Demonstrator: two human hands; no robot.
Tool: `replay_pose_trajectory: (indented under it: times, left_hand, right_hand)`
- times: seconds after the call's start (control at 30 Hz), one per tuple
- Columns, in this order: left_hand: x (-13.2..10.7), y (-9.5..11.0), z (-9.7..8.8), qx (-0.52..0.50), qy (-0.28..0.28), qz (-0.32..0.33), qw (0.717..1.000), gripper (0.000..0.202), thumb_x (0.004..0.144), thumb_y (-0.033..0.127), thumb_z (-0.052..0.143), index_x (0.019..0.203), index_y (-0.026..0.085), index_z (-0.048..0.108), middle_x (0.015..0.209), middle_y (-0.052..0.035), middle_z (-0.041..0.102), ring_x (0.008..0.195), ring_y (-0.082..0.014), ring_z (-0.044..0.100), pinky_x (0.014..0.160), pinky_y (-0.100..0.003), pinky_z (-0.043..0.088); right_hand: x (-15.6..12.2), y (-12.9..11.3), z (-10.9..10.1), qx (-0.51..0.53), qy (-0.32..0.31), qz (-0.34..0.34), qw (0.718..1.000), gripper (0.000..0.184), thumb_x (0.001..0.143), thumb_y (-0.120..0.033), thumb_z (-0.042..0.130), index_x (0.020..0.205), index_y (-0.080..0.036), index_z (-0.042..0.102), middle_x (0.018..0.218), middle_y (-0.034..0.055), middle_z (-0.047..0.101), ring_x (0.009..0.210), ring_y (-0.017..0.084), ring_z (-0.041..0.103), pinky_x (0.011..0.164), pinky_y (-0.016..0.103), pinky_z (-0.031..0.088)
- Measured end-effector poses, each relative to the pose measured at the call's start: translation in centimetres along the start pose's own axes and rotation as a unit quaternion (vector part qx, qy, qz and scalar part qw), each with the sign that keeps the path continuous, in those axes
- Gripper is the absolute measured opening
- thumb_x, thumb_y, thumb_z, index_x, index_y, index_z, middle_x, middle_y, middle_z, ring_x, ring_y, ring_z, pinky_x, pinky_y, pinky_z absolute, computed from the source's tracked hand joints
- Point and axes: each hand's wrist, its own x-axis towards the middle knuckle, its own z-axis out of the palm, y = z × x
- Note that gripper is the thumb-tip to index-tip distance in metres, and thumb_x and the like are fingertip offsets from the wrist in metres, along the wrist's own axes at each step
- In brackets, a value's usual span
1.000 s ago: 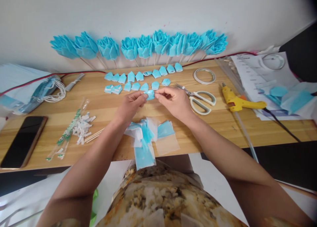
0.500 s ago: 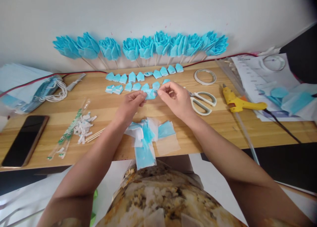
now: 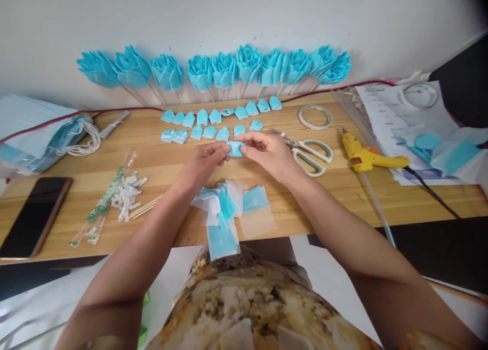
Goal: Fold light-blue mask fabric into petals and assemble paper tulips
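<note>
A small folded blue fabric piece (image 3: 235,148) is stretched between my two hands above the middle of the table. My left hand (image 3: 208,157) pinches its left end with thumb and fingers. At its right end, my right hand (image 3: 269,154) grips it the same way. Just beyond lie two rows of folded blue petals (image 3: 222,134), mostly with pointed tops. Nearer my body, a loose pile of cut blue and white fabric pieces (image 3: 224,207) overhangs the table's front edge. Scissors (image 3: 310,154) with pale handles lie beside my right hand.
Blue fabric flowers (image 3: 248,65) on sticks lean against the wall. A yellow glue gun (image 3: 371,156) and a tape roll (image 3: 315,117) lie to the right. On the left are a phone (image 3: 36,215), white scraps (image 3: 127,195), thin sticks (image 3: 147,206) and a stack of masks (image 3: 34,131).
My right fingers have closed in on the right end of the blue piece, which now looks flatter and smaller. The view has shifted slightly.
</note>
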Motion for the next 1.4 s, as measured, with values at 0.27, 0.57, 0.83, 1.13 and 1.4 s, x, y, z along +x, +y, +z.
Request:
replay_pose_trajectory:
  times: [0.27,0.57,0.83,1.13,1.4]
  left_hand:
    - [-0.1,0.0,0.1,0.003,0.012,-0.019,1.000,0.033,0.081,0.045,0.064,0.061,0.019,0.061,0.063,0.0001,0.054,0.065,-0.0129,0.046,0.065,-0.026,0.039]
    - [0.5,-1.3,0.0,-0.089,0.019,-0.019,0.996,0.039,0.088,0.050,0.059,0.068,0.018,0.066,0.068,-0.0027,0.062,0.066,-0.0132,0.053,0.066,-0.027,0.045]
    - [0.2,-0.2,-0.3,-0.042,-0.009,-0.016,0.999,0.035,0.082,0.046,0.064,0.061,0.019,0.059,0.063,-0.0011,0.055,0.064,-0.0134,0.050,0.064,-0.027,0.043]
    - [0.4,0.5,-0.9,0.036,0.003,0.009,0.999,0.042,0.089,0.051,0.054,0.063,0.018,0.059,0.064,-0.0020,0.054,0.067,-0.0150,0.050,0.068,-0.029,0.041]
    - [0.7,4.0,-2.5,0.187,-0.133,0.004,0.973,0.027,0.085,0.042,0.058,0.088,0.019,0.072,0.091,-0.0023,0.070,0.088,-0.0185,0.060,0.083,-0.031,0.044]
  right_hand:
    - [0.0,0.1,0.1,-0.008,0.001,0.007,1.000,0.018,0.081,-0.033,0.069,0.091,-0.019,0.075,0.072,-0.0017,0.066,0.065,0.011,0.054,0.063,0.026,0.043]
    - [0.0,-0.1,0.0,-0.006,0.005,0.003,1.000,0.013,0.081,-0.032,0.068,0.087,-0.021,0.072,0.074,-0.0015,0.064,0.067,0.012,0.053,0.064,0.028,0.044]
    - [-0.1,-0.3,0.1,-0.001,-0.019,-0.001,1.000,0.030,0.079,-0.026,0.069,0.109,-0.022,0.065,0.074,-0.0053,0.059,0.068,0.011,0.055,0.065,0.027,0.044]
    - [-0.3,-0.6,-0.3,0.015,-0.069,0.007,0.998,0.059,0.079,-0.021,0.070,0.135,-0.026,0.053,0.076,-0.0069,0.060,0.071,0.012,0.060,0.070,0.027,0.049]
    - [-0.7,-1.5,-0.6,-0.052,-0.103,-0.022,0.993,0.075,0.083,-0.022,0.071,0.152,-0.029,0.042,0.086,-0.0021,0.068,0.079,0.015,0.065,0.079,0.034,0.054]
